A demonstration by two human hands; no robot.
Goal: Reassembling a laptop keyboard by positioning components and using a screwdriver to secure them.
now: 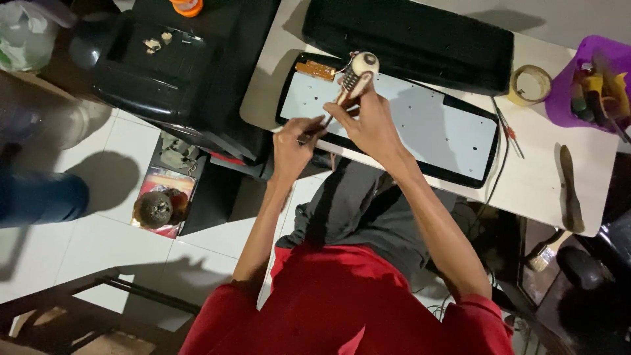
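Note:
My right hand (368, 118) grips a screwdriver (358, 73) with a rounded cream handle, held upright over the opened keyboard base (453, 141). My left hand (294, 141) pinches the lower shaft of the same tool near the base's front edge. The base is a black tray with a pale sheet inside and a small orange circuit board (316, 69) at its far left corner. The keyboard's black top half (407, 36) lies behind it on the white table (539, 177).
A tape roll (529, 84) and a purple tub of tools (595, 85) sit at the table's right. A thin screwdriver (509, 131) and a dark blade (570, 190) lie nearby. A black case (158, 62) stands left. Another person's leg (39, 197) is at far left.

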